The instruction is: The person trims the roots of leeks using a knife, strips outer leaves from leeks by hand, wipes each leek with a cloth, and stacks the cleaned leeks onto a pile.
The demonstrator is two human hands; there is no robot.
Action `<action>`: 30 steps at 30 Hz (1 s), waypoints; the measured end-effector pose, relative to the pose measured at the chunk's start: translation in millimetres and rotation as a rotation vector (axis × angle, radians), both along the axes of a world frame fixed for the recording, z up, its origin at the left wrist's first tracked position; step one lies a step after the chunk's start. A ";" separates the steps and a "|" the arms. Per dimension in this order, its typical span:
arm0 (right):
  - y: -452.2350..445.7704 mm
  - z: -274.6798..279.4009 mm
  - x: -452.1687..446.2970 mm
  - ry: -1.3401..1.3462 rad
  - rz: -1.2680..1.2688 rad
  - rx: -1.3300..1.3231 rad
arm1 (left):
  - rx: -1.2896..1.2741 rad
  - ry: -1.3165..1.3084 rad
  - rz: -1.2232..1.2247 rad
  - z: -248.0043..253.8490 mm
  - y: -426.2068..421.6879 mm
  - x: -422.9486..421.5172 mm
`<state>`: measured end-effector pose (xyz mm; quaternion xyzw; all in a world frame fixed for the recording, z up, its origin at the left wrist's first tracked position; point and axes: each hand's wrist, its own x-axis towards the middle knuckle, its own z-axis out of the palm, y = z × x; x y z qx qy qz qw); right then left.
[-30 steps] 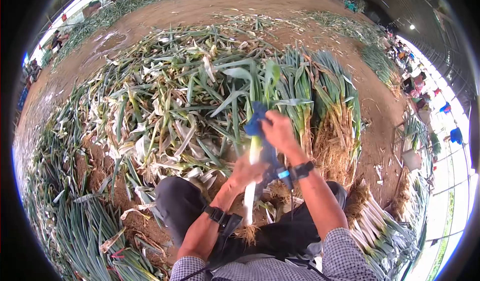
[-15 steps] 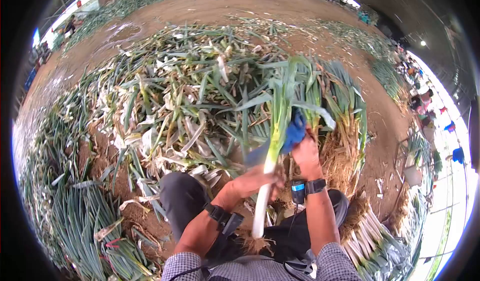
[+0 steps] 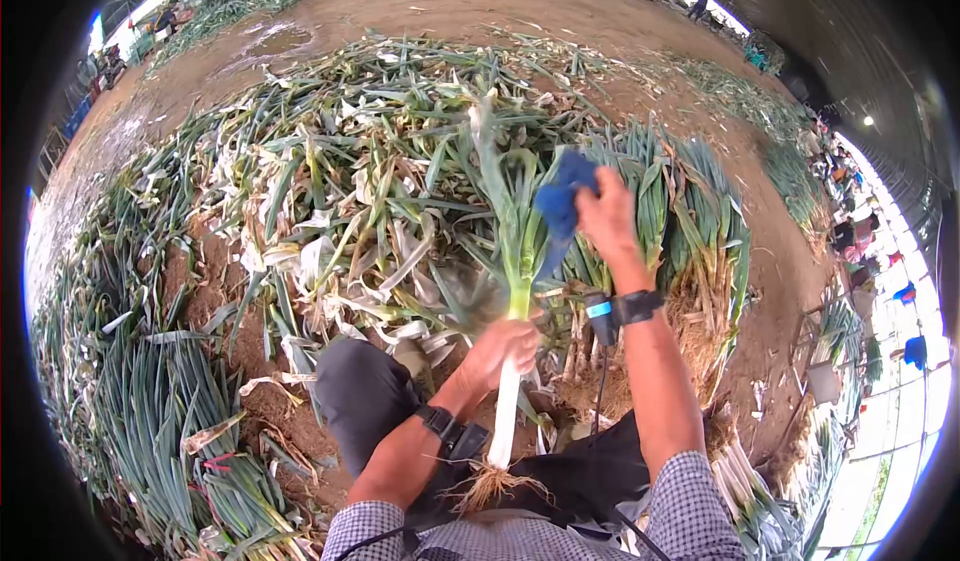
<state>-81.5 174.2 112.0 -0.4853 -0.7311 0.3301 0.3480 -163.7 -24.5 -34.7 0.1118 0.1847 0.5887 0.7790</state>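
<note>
My left hand (image 3: 505, 351) is wrapped round the white shank of a leek (image 3: 507, 416), which stands nearly upright above my lap. Its brown roots (image 3: 495, 485) hang at the bottom, and the green leaves fan out above the hand, slightly smeared by motion. In my right hand (image 3: 608, 221) is a bunched blue cloth (image 3: 565, 193), held beside the upper leaves on their right. Whether the cloth touches them I cannot tell.
Stripped leaves (image 3: 370, 201) form a wide heap ahead. Leeks with dry roots (image 3: 695, 231) stand in a row at right. Green-topped leeks (image 3: 165, 411) lie at lower left, and white-stalked leeks (image 3: 745, 486) at lower right. Brown bare ground (image 3: 430, 16) stretches behind.
My right hand has moved up with the blue cloth, away from the stalk. The leek leans a little further left at its top, and my left hand has closed more visibly round it.
</note>
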 end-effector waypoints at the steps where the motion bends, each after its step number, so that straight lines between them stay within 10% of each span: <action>1: -8.1 -17.1 -3.8 -0.153 0.063 0.212 | 0.039 0.022 -0.017 3.6 -1.1 -1.3; 6: -45.3 -84.0 2.4 -0.303 0.644 0.369 | -0.001 0.008 0.026 2.0 -4.4 1.6; 8: -64.9 -47.2 20.5 -0.307 0.815 -0.276 | 0.002 0.116 0.047 -8.9 6.3 -4.0; 13: -27.4 -8.8 53.8 -0.068 0.208 -0.143 | -0.038 0.344 0.070 9.3 13.9 11.5; 18: -4.6 -31.0 36.5 -0.229 0.526 0.605 | 0.057 0.448 0.004 0.2 10.1 35.8; 24: 91.4 -47.1 78.0 -0.601 0.045 0.558 | 0.100 0.556 -0.136 25.0 -15.0 29.5; 28: 37.8 26.4 77.2 -0.160 0.160 0.027 | 0.107 0.473 -0.135 6.7 -9.3 26.4; 29: 36.5 2.7 76.5 -0.184 0.399 0.454 | 0.158 0.535 -0.112 2.0 -6.2 28.0; 30: 24.3 -4.2 73.4 -0.110 0.648 0.286 | 0.182 0.629 -0.089 14.4 -5.6 30.4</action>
